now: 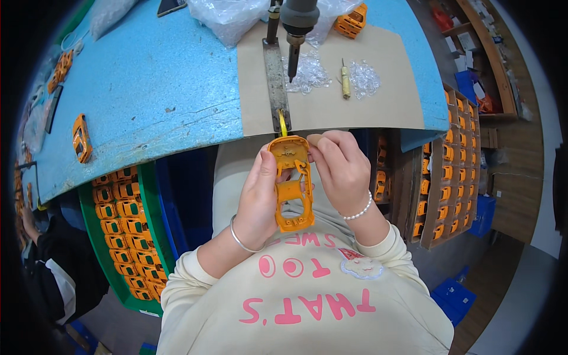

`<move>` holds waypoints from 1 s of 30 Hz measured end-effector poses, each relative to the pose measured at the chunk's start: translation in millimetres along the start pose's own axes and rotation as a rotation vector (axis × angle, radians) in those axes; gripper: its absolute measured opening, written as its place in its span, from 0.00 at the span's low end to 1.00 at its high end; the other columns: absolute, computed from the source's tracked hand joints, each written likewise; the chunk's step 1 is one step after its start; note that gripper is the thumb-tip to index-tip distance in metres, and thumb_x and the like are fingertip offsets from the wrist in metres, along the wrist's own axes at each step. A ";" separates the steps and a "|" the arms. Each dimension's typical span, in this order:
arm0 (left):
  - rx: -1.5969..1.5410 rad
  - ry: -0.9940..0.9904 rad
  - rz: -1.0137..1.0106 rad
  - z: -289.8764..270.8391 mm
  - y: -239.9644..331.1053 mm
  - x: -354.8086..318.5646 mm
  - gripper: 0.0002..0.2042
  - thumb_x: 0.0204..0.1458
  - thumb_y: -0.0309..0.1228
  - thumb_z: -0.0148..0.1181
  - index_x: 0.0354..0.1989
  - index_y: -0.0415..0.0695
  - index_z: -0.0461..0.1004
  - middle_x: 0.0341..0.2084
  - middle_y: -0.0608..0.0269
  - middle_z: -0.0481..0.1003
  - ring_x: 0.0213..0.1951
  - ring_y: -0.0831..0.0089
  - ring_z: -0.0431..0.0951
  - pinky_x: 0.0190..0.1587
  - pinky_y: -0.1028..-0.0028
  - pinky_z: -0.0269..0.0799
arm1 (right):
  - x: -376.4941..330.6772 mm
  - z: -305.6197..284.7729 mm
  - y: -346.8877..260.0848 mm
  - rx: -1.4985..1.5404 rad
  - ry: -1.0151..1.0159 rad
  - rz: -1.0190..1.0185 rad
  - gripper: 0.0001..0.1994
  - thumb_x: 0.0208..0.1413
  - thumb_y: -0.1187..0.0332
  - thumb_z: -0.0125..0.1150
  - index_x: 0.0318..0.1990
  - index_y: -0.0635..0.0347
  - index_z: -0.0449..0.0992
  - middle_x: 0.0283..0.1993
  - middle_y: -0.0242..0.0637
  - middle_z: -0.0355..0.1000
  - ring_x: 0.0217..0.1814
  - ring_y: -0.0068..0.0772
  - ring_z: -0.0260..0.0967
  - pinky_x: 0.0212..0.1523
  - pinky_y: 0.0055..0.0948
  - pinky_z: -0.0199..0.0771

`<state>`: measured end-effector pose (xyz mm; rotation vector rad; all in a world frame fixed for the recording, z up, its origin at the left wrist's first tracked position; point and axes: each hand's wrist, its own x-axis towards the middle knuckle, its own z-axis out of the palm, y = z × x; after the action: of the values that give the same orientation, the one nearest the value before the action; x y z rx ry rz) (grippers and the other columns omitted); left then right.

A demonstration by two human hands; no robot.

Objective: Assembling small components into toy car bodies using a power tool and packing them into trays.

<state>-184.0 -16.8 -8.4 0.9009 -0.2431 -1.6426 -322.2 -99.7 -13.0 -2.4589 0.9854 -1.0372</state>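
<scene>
An orange toy car body shell (290,190) is held with its hollow inside facing up, just in front of the table edge. My left hand (258,192) is closed round its left side. At the shell's upper right corner my right hand (346,168) is closed in a pinch; whatever is between the fingertips is hidden. The shell's top end lies close to the yellow tip (283,123) of a flat metal bar (276,86). Above the bar hangs a dark tool (297,26) with a narrow pointed end.
Two piles of small clear plastic parts (307,74) (364,80) lie on a cardboard sheet (390,56), with a yellow-handled pick (345,83) between them. One orange car (81,138) rests on the blue table (177,77). A green crate (152,195) and cardboard trays (436,183) hold several orange cars.
</scene>
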 end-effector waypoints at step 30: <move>1.516 -0.474 1.024 -22.0 36.6 -6.4 0.25 0.41 0.42 0.70 0.41 0.45 0.62 0.52 0.43 0.72 0.37 0.55 0.78 0.38 0.67 0.75 | 11.9 -70.1 -36.6 0.385 -0.412 0.109 0.08 0.40 0.80 0.70 0.31 0.62 0.80 0.33 0.36 0.73 0.29 0.28 0.72 0.27 0.23 0.71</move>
<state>-141.9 -14.9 1.4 1.0683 -2.0630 -0.4239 -348.9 -81.9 60.2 -2.1487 0.7006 -0.5813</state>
